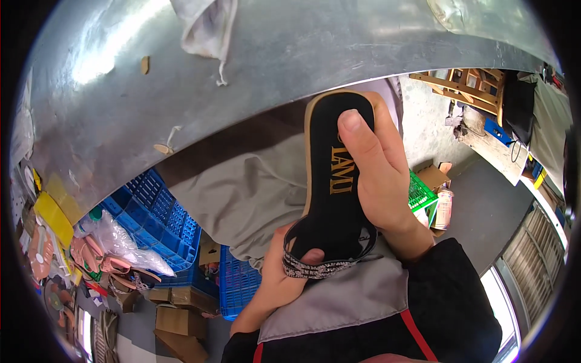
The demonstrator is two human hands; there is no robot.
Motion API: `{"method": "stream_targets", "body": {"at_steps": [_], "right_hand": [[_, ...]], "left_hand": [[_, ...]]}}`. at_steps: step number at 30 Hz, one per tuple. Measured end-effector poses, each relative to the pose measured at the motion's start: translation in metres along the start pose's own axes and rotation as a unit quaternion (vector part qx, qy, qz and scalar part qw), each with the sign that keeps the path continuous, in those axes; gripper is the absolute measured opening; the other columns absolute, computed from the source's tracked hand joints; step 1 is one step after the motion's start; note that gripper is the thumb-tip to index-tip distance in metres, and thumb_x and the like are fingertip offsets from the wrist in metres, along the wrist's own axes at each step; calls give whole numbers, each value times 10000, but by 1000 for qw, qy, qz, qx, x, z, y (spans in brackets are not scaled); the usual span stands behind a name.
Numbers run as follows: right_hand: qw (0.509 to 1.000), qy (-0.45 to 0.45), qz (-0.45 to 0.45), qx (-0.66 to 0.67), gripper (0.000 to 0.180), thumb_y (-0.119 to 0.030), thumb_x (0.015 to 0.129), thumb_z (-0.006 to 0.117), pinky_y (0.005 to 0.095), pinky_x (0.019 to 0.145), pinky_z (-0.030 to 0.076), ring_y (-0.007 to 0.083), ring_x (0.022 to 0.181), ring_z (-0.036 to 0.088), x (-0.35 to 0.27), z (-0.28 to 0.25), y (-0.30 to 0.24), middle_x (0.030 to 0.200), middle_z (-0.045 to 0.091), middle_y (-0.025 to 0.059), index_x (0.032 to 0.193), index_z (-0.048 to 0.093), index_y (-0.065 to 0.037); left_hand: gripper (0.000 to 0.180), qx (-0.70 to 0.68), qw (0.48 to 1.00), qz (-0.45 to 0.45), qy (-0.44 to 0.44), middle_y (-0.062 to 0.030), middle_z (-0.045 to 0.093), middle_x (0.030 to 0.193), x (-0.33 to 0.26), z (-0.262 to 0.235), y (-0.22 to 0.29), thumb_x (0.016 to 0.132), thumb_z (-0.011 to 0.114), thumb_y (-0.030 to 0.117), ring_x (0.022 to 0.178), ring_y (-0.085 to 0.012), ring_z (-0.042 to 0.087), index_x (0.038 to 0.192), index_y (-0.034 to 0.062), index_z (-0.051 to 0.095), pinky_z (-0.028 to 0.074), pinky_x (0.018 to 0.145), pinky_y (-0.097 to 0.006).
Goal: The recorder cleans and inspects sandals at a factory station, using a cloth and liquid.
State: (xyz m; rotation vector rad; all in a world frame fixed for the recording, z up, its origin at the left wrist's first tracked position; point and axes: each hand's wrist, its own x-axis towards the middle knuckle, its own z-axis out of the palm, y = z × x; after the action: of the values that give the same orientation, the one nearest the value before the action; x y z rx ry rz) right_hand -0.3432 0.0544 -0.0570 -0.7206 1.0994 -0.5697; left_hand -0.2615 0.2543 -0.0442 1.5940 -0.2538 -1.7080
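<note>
A black-soled sandal [324, 209] with a tan edge and gold lettering on its insole is held upright over my lap, heel end up. My right hand [384, 163] grips the heel end, its thumb pressed flat on the insole and the fingers behind the sole. Down at the toe end, my left hand [284, 272] closes round the sandal, with its thumb tip showing inside the black-and-white patterned strap [318, 269]. Most of the left fingers are hidden behind the sole.
A metal worktable [254, 54] spans the far side, bearing a white cloth [209, 30] and small scraps. Left stand blue crates [163, 212], pink sandals [88, 251] and cardboard boxes [181, 320]. At right are a green crate [422, 192] and a wooden rack [466, 91].
</note>
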Motion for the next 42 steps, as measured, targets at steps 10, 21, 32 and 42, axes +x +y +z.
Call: {"method": "stream_targets", "body": {"at_steps": [10,21,32,42], "right_hand": [[998,63,32,3,230,-258,1096,558,209,724,473,26,829,527,-5,17,-3,974,587,-10,1162,526,-40],[979,138,-36,144,376,-347,1094,548,260,854,499,71,934,548,-7,54,41,1077,583,16,1307,446,-54],[991,-119,6,61,312,-275,1070,607,311,924,473,92,1067,577,5,-18,13,1161,621,0,1308,512,-98],[984,-148,-8,103,263,-172,1000,703,266,841,485,79,972,587,-19,-54,-3,1084,608,-6,1194,540,-102]], "left_hand": [[491,5,1000,15,-24,-128,687,1184,-9,-22,39,976,731,164,1078,-153,651,1366,-26,501,482,947,-304],[558,26,989,61,-133,-74,697,1153,59,-142,80,836,773,50,1117,-169,650,1359,-31,596,516,967,-321],[556,57,988,116,-85,-53,657,1275,68,-107,28,845,636,-89,1178,-128,604,1394,-27,569,468,1045,-295],[353,-116,938,295,140,-82,715,1108,46,-102,65,871,684,-11,989,-164,689,1221,-45,645,541,924,-301]]}}
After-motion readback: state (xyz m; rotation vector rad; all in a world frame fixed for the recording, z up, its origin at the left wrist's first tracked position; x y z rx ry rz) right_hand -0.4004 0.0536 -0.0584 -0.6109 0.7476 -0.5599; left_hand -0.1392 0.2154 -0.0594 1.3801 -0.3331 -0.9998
